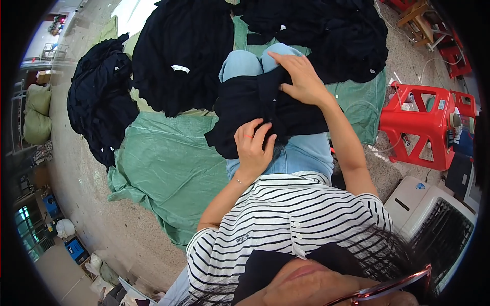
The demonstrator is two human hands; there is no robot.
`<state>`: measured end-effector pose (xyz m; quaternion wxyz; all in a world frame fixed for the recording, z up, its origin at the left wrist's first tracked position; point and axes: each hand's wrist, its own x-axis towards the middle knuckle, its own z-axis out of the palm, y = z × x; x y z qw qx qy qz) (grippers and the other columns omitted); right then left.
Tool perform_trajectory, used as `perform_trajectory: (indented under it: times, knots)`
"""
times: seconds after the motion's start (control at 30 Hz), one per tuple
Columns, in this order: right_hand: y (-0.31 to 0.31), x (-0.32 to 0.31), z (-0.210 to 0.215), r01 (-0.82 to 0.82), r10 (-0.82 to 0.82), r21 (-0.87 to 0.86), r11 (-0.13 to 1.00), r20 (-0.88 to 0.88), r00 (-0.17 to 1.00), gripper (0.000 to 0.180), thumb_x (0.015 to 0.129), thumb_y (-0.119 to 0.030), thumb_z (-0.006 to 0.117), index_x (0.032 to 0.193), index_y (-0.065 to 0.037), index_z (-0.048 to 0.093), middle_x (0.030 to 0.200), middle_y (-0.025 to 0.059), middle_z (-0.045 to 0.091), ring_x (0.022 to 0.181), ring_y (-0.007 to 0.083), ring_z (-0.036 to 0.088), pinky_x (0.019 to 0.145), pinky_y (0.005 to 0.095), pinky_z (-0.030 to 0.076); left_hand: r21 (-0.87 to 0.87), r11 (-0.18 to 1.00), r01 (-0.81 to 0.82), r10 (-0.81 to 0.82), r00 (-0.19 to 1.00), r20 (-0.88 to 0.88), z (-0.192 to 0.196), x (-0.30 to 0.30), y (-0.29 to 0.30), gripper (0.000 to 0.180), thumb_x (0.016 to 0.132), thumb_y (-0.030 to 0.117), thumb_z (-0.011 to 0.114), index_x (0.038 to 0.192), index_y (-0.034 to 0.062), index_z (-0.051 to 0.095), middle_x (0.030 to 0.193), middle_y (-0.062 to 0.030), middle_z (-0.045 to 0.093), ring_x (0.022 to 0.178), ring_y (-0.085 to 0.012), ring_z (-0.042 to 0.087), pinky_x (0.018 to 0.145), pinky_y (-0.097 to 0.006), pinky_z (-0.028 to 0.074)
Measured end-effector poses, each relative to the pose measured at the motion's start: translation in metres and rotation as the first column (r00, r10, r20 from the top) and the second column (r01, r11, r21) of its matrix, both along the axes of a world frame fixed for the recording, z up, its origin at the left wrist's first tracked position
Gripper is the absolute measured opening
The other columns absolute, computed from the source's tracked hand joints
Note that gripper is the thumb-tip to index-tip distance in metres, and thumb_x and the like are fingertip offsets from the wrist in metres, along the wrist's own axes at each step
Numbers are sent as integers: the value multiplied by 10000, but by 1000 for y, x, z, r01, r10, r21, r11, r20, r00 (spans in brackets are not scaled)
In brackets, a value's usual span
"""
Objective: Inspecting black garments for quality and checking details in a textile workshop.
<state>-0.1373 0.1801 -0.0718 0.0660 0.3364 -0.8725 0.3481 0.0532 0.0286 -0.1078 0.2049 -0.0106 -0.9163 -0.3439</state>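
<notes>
Nearest the camera, a person in a striped shirt (286,219) is sitting with legs in light blue jeans (301,153) stretched forward over the floor. A dark garment (255,104) is lying across the lap, covering the thighs between the knees and the shirt hem.

The left hand (252,148) is resting at the near edge of the dark garment, its fingers curled and pinching a fold of the cloth. The right hand (301,79) is lying farther out, nearly flat, palm down, fingers spread and pressing on the upper part of the same garment just below the knees. The two hands are working apart, both touching the garment.

To the right of the legs, a red plastic stool (423,122) is standing on the floor, and nearer the camera a white fan heater (434,214) with a dark grille is sitting beside the person's right arm.

Under and beyond the legs, a green sheet (168,163) is spreading over the concrete floor (81,183). On its far part, a large pile of dark clothes (184,51) is lying ahead of the knees, a second heap (332,35) is lying to the right of it, and a smaller heap (99,97) is resting at the sheet's left edge, partly on the floor.
</notes>
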Motion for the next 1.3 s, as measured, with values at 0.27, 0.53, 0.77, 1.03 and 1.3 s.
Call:
perform_trajectory:
  times: [0.27,0.53,0.77,1.03,1.3]
  knots:
    - [61,11,33,332,-423,-490,806,-85,902,427,659,157,490,1005,-5,680,962,76,665,896,201,655,854,276,500,-141,962,-233,237,971,12,-26,11,-48,649,679,36,716,1310,106,583,1527,-162,403,1437,-435,310,1144,-611,224]
    - [154,53,68,232,-652,-927,293,-16,758,223,1025,-192,490,1127,1,532,921,183,651,750,218,654,666,356,607,469,798,379,-463,883,74,120,-6,-70,274,591,-5,794,827,-2,654,712,-84,646,605,-218,652,589,-289,491]
    - [116,-10,-19,643,-728,-386,662,-125,674,204,908,-21,614,1092,-89,671,988,122,676,856,279,679,766,338,525,43,999,29,-42,941,337,79,-57,-109,478,668,95,872,1099,36,674,1024,-107,685,953,-228,643,855,-341,516]
    - [75,3,-38,312,-308,-186,931,51,950,359,845,66,561,1143,-87,688,1250,140,591,1101,350,602,912,398,505,99,992,77,-74,997,-33,49,-98,-49,74,878,37,695,951,29,710,951,-116,706,929,-299,662,820,-381,521]
    - [55,0,-27,252,-272,-250,935,-52,961,295,792,110,548,993,-57,686,1074,80,681,850,311,695,705,367,553,92,956,277,-275,961,-31,30,-131,8,100,919,60,643,1005,18,673,973,-133,678,908,-332,639,785,-399,517]
